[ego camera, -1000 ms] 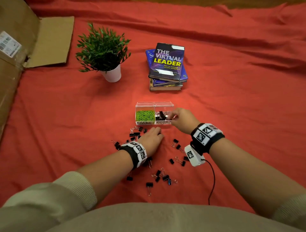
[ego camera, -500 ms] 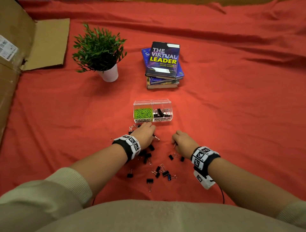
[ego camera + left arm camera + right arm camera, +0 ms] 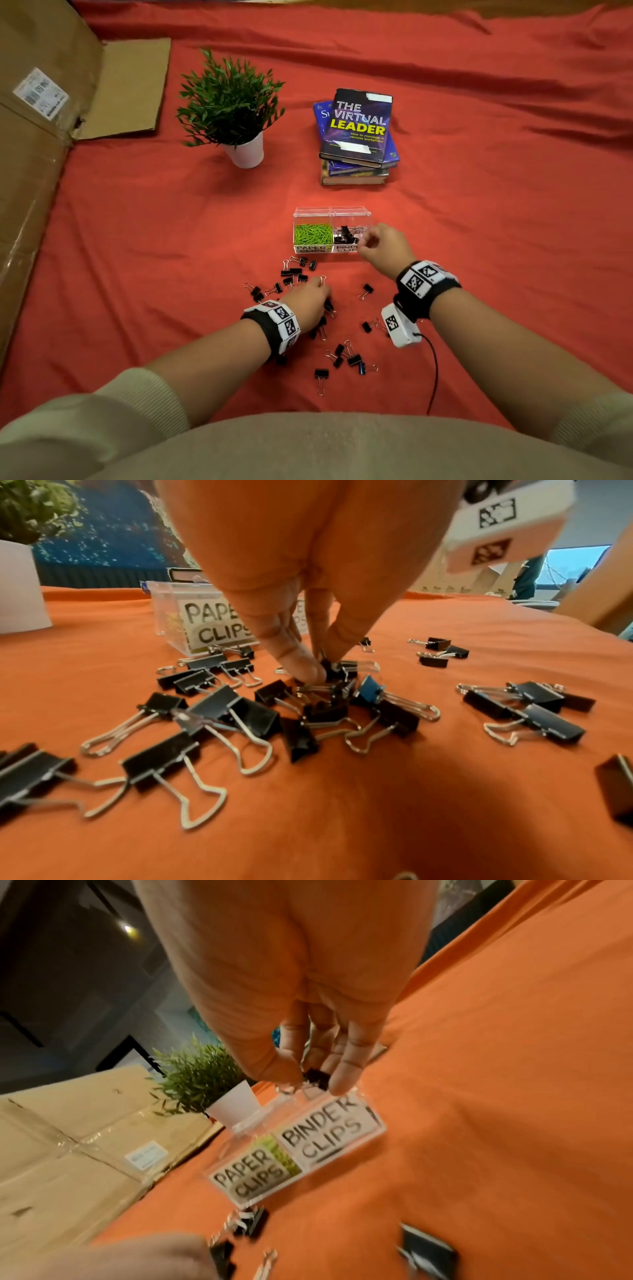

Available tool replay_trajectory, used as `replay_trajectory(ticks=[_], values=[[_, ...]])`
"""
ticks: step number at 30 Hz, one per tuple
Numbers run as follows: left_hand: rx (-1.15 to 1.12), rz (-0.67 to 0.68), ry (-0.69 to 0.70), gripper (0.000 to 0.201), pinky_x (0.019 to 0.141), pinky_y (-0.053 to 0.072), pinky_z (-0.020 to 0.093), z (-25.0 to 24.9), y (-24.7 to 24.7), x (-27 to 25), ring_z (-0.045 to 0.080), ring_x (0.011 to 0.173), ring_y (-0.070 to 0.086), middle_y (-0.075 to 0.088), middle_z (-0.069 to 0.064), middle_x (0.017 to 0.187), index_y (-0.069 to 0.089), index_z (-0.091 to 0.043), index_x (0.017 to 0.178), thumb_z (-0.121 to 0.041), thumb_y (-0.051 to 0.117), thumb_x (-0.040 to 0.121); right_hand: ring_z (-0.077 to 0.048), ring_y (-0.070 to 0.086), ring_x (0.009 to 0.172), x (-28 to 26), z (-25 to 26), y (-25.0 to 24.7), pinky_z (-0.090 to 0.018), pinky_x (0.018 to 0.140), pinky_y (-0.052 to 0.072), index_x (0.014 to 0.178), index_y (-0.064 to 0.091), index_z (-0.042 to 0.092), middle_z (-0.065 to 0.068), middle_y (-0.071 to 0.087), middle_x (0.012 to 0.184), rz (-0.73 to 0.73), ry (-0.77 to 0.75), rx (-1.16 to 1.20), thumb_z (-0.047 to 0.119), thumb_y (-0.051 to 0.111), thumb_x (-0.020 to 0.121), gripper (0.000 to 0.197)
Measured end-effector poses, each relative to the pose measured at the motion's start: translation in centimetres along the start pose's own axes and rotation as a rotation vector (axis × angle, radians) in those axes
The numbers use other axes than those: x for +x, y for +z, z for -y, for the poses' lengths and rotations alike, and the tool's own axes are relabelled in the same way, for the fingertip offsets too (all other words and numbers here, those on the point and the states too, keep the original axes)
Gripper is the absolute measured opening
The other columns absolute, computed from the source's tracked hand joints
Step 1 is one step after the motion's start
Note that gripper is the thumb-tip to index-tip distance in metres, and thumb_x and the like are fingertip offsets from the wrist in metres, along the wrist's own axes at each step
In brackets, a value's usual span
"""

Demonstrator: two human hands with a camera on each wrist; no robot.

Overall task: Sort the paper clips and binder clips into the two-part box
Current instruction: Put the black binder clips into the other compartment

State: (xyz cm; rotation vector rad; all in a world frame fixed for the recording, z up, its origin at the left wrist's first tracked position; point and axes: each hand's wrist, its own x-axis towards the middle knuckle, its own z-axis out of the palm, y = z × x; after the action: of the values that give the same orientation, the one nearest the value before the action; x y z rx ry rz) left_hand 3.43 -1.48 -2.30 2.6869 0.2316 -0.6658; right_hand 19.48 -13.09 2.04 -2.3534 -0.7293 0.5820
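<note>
Red cloth underneath everything, wrinkled, serving as the work surface. Right fingertips pinching one black clip, thumb against forefinger, hovering just above the box's right half, the one labelled BINDER CLIPS, probably about to be let go there. Right hand arching over the near right corner of the box, wrist raised so the drop lands inside the walls. Left fingertips closing round another clip down on the cloth, thumb and fingers curled onto its body in the middle of the loose pile. Left hand lying low among the scattered clips, near the box front, seemingly readying the next load while the right one unloads. Left half, marked PAPER CLIPS, already holding a bed of green paper clips; right half holding a few black ones. Many binder clips still lying on the cloth in front of the box, so sorting looking well short of done. Further back, standing clear of the work: plant, books, cardboard.
</note>
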Motion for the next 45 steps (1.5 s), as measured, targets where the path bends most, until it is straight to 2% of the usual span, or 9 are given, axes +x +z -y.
replay_trajectory(ticks=[7,10,17,22,26,30,37,41,45], values=[[0.043,-0.01,0.034,0.033,0.087,0.049,0.045,-0.7,0.5,0.2,0.035,0.104,0.057,0.04,0.015,0.127,0.049,-0.002,0.117,-0.021,0.056,0.091,-0.019,0.052,0.084,2.6,1.1,0.3,-0.026,0.08,0.04,0.087,0.067,0.006,-0.01,0.058,0.096,-0.017,-0.119,-0.097,0.002,0.058,0.08,0.013],[0.043,-0.007,0.033,0.028,0.081,0.049,0.045,-0.7,0.3,0.2,0.035,0.099,0.057,0.042,0.015,0.123,0.049,-0.002,0.113,-0.018,0.057,0.092,-0.021,0.053,0.096,1.2,0.7,0.5,-0.028,0.086,0.041,0.092,0.066,0.007,-0.008,0.058,0.1,0.015,-0.188,-0.167,0.003,0.055,0.081,0.016],[-0.01,-0.02,0.016,0.033,0.09,0.045,0.043,-0.7,0.3,0.1,0.035,0.113,0.052,0.042,0.014,0.131,0.047,-0.004,0.116,-0.022,0.059,0.091,-0.024,0.049,0.107,-4.3,-4.0,2.8,-0.035,0.093,0.046,0.114,0.061,0.008,-0.006,0.051,0.114,0.418,-0.178,-0.459,0.003,0.051,0.083,0.032],[-0.051,-0.058,0.02,0.029,0.09,0.044,0.04,-1.0,0.2,-0.1,0.031,0.11,0.052,0.049,0.011,0.12,0.047,-0.006,0.108,-0.024,0.061,0.089,-0.027,0.053,0.1,-5.4,-5.1,2.4,-0.033,0.085,0.045,0.102,0.062,0.005,-0.009,0.054,0.104,0.337,-0.114,-0.379,0.008,0.054,0.081,0.022],[-0.059,-0.089,0.052,0.024,0.086,0.042,0.035,-1.3,-0.2,-0.3,0.028,0.105,0.051,0.054,0.01,0.111,0.047,-0.007,0.103,-0.024,0.059,0.09,-0.025,0.056,0.097,-6.1,-6.8,0.6,-0.032,0.086,0.046,0.109,0.061,0.01,-0.008,0.055,0.103,0.203,0.042,-0.274,0.018,0.061,0.08,0.031],[-0.074,-0.1,0.074,0.023,0.081,0.042,0.034,-1.6,-0.4,-0.7,0.026,0.101,0.054,0.056,0.007,0.107,0.047,-0.01,0.1,-0.024,0.06,0.089,-0.025,0.054,0.104,-8.0,-8.7,0.0,-0.033,0.092,0.045,0.115,0.059,0.012,-0.007,0.055,0.108,0.245,0.139,-0.308,0.023,0.06,0.083,0.034],[-0.28,-0.095,0.049,0.017,0.081,0.046,0.033,-1.2,-0.9,-0.4,0.021,0.093,0.056,0.053,-0.002,0.105,0.05,-0.018,0.095,-0.014,0.063,0.084,-0.026,0.043,0.111,-10.2,-8.9,1.5,-0.035,0.099,0.041,0.126,0.052,0.017,-0.006,0.043,0.118,0.303,0.108,-0.298,0.025,0.067,0.078,0.05],[-0.357,-0.148,0.033,0.018,0.085,0.043,0.024,-1.3,-1.8,0.5,0.015,0.095,0.054,0.052,-0.003,0.106,0.056,-0.017,0.102,-0.015,0.063,0.086,-0.028,0.045,0.107,-10.4,-8.2,2.1,-0.036,0.093,0.042,0.118,0.056,0.014,-0.006,0.043,0.118,0.344,0.043,-0.341,0.008,0.06,0.078,0.04],[-0.43,-0.219,0.02,0.025,0.095,0.043,0.026,-2.1,-3.8,2.0,0.015,0.102,0.054,0.052,0.0,0.111,0.06,-0.015,0.112,-0.018,0.064,0.087,-0.027,0.05,0.103,-10.1,-7.6,2.6,-0.037,0.091,0.045,0.109,0.06,0.007,-0.008,0.045,0.116,0.39,-0.021,-0.328,0.004,0.057,0.077,0.032]])
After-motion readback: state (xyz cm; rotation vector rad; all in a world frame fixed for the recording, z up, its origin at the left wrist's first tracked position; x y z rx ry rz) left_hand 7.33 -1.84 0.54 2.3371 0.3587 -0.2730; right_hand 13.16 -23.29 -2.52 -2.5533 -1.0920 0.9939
